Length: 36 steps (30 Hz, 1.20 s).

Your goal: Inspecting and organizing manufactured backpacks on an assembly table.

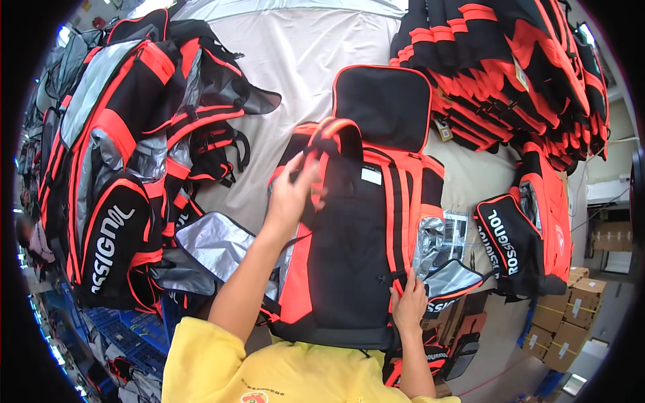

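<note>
A black and orange backpack (356, 242) lies flat on the pale table cover (302, 54) in front of me, its black top flap (383, 104) folded away from me. My left hand (290, 195) grips an orange-edged strap or handle (329, 144) near the top of the bag. Lower down, my right hand (408, 302) presses on the bag's lower right edge, beside a silver-lined side flap (451, 279). My yellow sleeves show at the bottom.
A pile of matching black, orange and grey backpacks (121, 161) lies at the left. A stack of folded ones (510, 67) fills the upper right, with one more bag (524, 235) at the right. Cardboard boxes (571, 316) stand on the floor at lower right, blue crates (114, 336) at lower left.
</note>
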Tool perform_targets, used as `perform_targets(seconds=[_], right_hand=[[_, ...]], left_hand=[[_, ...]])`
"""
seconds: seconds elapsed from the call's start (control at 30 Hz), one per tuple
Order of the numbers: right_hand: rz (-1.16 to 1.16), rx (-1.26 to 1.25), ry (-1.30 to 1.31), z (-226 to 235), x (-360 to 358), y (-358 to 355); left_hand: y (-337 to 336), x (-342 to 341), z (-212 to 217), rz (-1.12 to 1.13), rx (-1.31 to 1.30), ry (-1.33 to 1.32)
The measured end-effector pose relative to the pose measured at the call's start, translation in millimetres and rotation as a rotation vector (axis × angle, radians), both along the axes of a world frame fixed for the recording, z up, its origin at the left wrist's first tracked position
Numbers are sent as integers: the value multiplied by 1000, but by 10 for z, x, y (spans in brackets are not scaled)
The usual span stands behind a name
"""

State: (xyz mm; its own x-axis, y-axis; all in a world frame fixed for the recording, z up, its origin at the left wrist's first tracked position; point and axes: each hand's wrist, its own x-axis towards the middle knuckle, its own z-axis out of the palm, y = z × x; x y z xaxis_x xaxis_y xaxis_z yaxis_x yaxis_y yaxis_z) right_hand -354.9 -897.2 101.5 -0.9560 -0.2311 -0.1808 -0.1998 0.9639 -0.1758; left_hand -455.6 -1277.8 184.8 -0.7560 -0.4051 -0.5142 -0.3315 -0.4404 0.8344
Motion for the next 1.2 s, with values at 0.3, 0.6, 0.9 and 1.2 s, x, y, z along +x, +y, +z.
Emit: perform_targets(seconds=[0.3, 0.6, 0.9, 1.2], right_hand=[[-14, -16, -37, 20, -78, -41], [-56, -27, -67, 4, -93, -73], [31, -488, 89, 373, -223, -576], [-480, -1394, -199, 923, -458, -1516]], left_hand=[[-421, -371, -1365, 55, 886, 412], [-362, -91, -1329, -18, 933, 564], [-32, 201, -485, -380, 493, 532], [572, 336, 87, -407, 529, 441]])
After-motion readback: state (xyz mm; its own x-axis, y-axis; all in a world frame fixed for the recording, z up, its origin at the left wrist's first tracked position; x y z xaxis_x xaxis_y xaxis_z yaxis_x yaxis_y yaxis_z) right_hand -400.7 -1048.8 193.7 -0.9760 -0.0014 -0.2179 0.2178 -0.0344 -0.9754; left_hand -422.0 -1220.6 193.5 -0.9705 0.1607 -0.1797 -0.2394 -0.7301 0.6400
